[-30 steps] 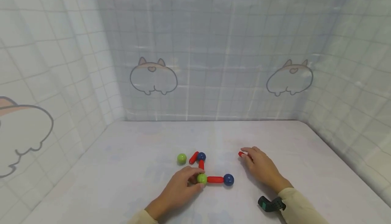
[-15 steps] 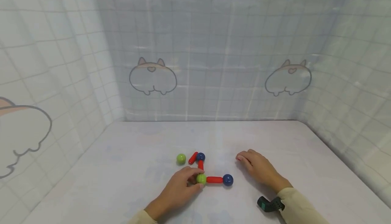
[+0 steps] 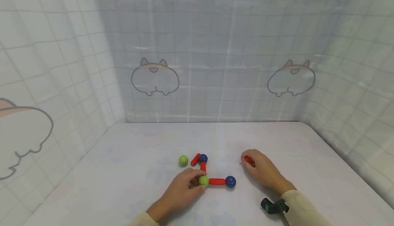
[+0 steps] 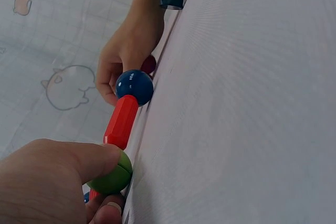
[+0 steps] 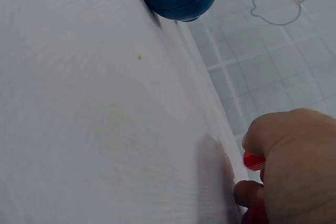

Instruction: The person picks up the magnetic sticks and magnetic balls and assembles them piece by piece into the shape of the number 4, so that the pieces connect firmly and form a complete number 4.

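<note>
My left hand (image 3: 184,189) pinches a green ball (image 3: 204,180) between thumb and fingers. From that ball a red rod (image 3: 217,181) runs right to a blue ball (image 3: 230,181). A second red rod (image 3: 203,166) goes back from it to another blue ball (image 3: 203,158), forming an L on the table. Right of this, my right hand (image 3: 264,171) holds a loose red rod (image 3: 248,159) in its curled fingers. The right wrist view shows red rod ends (image 5: 254,160) between the fingers; the hand hides the rest.
A third red rod (image 3: 195,159) lies slanted beside the rear blue ball; whether it is joined I cannot tell. Further left sits a loose green ball (image 3: 183,160). A patterned curtain (image 3: 215,82) encloses the back and sides of the white table (image 3: 129,171).
My right hand's fingers have shifted around the red rod, turning it so that it shows inside the curled fingers. The left hand and the joined pieces stay in place.
</note>
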Motion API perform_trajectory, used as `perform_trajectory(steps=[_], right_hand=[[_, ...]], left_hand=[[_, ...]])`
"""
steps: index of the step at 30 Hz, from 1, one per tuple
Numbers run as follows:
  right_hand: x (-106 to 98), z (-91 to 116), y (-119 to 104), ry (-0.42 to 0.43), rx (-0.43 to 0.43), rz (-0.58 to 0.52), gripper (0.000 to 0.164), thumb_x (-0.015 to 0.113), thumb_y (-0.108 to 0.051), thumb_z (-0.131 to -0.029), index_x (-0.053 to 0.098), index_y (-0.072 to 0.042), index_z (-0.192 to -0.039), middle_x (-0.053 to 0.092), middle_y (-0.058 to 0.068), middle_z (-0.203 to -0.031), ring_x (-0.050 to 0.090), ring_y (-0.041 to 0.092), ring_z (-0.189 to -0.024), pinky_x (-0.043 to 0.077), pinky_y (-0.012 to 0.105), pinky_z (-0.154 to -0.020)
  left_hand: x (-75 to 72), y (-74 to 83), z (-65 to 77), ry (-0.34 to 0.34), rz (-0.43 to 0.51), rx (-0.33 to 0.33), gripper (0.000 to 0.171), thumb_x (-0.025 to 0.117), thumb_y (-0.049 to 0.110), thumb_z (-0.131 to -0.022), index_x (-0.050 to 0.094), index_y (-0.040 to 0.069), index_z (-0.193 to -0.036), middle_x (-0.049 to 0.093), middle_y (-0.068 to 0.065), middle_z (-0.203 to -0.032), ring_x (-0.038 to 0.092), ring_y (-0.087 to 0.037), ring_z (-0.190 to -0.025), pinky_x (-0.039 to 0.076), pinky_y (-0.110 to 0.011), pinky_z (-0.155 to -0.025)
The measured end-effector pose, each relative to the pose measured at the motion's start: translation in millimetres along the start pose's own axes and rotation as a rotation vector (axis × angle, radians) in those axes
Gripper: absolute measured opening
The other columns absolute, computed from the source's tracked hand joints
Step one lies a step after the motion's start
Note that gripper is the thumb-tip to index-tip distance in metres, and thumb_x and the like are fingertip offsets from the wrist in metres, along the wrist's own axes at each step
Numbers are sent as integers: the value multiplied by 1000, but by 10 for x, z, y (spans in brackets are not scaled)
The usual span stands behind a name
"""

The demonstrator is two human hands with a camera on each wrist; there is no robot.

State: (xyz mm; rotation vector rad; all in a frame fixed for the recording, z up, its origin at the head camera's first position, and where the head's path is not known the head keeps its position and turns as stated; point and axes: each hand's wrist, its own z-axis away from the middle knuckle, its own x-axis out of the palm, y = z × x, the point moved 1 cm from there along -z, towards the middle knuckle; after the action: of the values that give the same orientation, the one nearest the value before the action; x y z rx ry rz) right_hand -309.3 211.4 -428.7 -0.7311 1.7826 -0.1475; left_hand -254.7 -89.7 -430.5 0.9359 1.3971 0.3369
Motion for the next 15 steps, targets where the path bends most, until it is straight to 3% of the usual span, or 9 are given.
perform_trajectory(steps=[8, 15], right_hand=[[-19, 3, 13, 66, 9, 0, 18, 70, -16, -89, 65, -16, -106, 58, -5, -94, 51, 12, -80, 50, 32, -73], [-105, 22, -16, 233, -37, -12, 20, 70, -16, -88, 66, -19, -107, 63, -11, -96, 56, 8, -85, 53, 35, -77]], left_hand=[[-2, 21, -5, -4, 2, 7, 40, 75, 28, -85, 65, 26, -123, 57, 16, -97, 57, -4, -83, 50, -24, -75], [8, 9, -9, -6, 4, 14, 39, 74, 29, -85, 65, 26, -123, 57, 16, -98, 57, -4, -83, 50, -24, -75]])
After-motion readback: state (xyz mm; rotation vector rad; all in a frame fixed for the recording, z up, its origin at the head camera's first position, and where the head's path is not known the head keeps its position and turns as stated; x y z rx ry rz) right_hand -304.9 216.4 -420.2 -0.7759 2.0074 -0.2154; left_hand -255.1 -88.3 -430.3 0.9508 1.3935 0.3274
